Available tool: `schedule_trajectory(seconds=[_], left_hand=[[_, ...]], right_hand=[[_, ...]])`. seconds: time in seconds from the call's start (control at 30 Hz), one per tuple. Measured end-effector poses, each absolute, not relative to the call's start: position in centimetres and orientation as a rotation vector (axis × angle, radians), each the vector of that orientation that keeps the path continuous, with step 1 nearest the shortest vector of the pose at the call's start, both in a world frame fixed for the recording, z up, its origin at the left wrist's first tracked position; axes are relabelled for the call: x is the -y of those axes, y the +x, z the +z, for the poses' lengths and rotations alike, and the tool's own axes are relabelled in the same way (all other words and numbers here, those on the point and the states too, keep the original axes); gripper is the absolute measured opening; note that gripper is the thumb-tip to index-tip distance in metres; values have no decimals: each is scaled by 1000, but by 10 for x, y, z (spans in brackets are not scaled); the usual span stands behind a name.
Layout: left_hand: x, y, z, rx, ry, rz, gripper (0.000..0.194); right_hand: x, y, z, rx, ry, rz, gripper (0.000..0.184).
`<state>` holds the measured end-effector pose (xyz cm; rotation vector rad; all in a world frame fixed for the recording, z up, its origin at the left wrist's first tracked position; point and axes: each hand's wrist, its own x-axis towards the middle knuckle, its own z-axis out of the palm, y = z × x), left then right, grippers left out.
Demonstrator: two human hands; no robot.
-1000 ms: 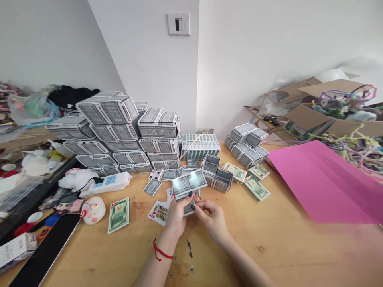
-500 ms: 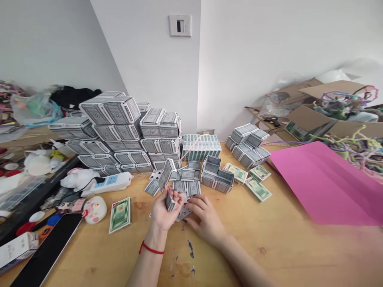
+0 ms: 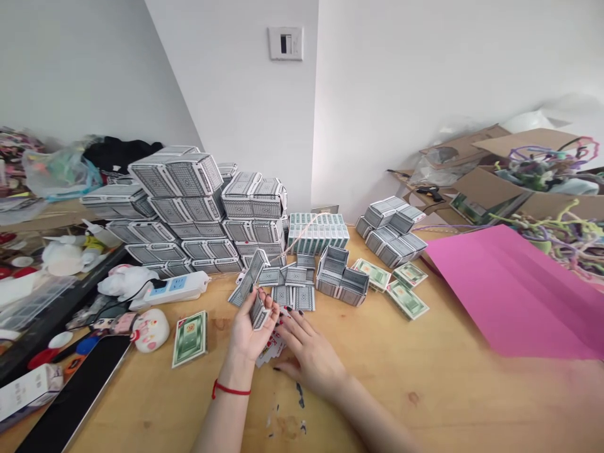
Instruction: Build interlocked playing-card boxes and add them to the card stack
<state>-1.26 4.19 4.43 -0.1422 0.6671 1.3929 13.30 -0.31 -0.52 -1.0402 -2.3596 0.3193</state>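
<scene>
Holding a card piece (image 3: 252,275) between thumb and fingers, the left hand (image 3: 248,333) has been shifted leftward, while face-up cards (image 3: 271,349), now more exposed, are partly covered by the right hand (image 3: 314,362), fingers loosely parted, attention apparently being turned to them.

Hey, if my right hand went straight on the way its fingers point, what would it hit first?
Likely your left hand, gripping the folded cards; depth is unclear, so your right hand might slip beneath it.
</scene>
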Motion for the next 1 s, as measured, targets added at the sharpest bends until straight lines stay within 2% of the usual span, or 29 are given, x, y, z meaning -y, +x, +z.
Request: schedule_trajectory(seconds=[0.03, 0.1, 0.23, 0.33, 0.57, 0.8, 1.0], left_hand=[[-42, -14, 45, -696, -121, 1402, 24], [-42, -15, 46, -754, -72, 1413, 23], [-40, -13, 48, -826, 0, 1389, 20], [-40, -12, 47, -828, -17, 1336, 18], [-44, -18, 39, -685, -30, 1297, 28], [-45, -20, 37, -738, -23, 1307, 25], [-47, -19, 31, -756, 28, 1273, 20]], right_hand=[[3, 131, -5, 2393, -1026, 339, 65], [2, 125, -7, 2425, -1017, 364, 68], [1, 111, -17, 2403, -1022, 268, 52], [2, 107, -24, 2390, -1021, 143, 50], [6, 124, -13, 2363, -969, 2, 21], [5, 134, -4, 2398, -941, 9, 24], [8, 125, -1, 2396, -965, 145, 21]])
